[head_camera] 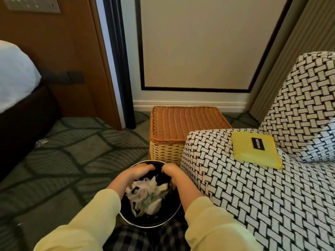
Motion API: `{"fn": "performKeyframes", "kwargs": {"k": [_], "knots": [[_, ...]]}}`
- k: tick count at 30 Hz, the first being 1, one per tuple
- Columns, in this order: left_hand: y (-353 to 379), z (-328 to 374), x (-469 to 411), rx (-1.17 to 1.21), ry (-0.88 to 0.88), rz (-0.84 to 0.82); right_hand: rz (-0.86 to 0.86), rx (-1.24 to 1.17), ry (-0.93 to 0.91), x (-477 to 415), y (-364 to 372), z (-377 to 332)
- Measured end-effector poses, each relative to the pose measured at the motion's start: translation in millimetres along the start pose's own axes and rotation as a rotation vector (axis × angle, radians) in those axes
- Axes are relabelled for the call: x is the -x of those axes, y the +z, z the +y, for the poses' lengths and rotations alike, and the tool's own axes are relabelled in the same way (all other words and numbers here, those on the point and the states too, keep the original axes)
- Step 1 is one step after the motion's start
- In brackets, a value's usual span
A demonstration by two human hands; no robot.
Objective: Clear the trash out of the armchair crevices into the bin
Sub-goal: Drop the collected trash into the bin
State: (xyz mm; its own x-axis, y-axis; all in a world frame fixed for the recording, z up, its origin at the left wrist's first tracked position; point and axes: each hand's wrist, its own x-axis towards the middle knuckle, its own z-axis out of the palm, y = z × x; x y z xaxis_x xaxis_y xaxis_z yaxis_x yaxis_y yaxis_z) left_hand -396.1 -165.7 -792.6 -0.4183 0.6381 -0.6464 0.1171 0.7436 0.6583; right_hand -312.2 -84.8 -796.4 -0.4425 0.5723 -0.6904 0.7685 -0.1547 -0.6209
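Glossy black inside the bin (154,221), thin shiny metal at its rim. Crumpled white paper for the trash (146,194). Coarse matt woven cloth on the armchair (253,205). Ribbed, faintly glossy wicker on the basket (181,124). Smooth matt yellow on the pouch (243,153).

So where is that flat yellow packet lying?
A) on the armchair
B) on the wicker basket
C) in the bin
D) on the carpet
A: the yellow packet lies flat on the armchair upholstery, apart from the wicker basket and the bin.
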Motion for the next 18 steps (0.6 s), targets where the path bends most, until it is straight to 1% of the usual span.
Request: {"fn": "performKeyframes", "kwargs": {"k": [2, 4, 6, 8, 10, 13, 15, 18], "knots": [[-6.4, 7.1, 3.5, -0.035, -0.044, -0.031, 0.020, -0.002, -0.021, 4.5, -5.0, -5.1], [-12.6, 19.2, 5.1, -0.075, -0.038, -0.020, 0.023, 0.004, -0.066, 11.6, -9.1, -14.0], [-18.1, 33.8, 6.7, -0.079, 0.040, 0.015, 0.006, -0.039, -0.076, 20.1, -16.0, -24.8], [-20.5, 53.2, 12.3, -0.044, 0.158, 0.053, 0.008, -0.087, -0.115, 32.7, -30.5, -33.6], [-19.2, 74.0, 19.0, 0.026, 0.258, 0.085, -0.004, -0.196, -0.204, 47.2, -53.1, -38.7], [-7.4, 108.9, 26.3, 0.194, 0.380, 0.105, -0.022, -0.326, -0.349, 77.1, -94.6, -39.8], [9.8, 137.4, 33.9, 0.268, 0.479, 0.091, 0.017, -0.404, -0.433, 96.6, -124.8, -31.8], [41.7, 176.2, 49.1, 0.198, 0.606, 0.035, 0.123, -0.528, -0.498, 120.9, -164.9, -9.4]]}}
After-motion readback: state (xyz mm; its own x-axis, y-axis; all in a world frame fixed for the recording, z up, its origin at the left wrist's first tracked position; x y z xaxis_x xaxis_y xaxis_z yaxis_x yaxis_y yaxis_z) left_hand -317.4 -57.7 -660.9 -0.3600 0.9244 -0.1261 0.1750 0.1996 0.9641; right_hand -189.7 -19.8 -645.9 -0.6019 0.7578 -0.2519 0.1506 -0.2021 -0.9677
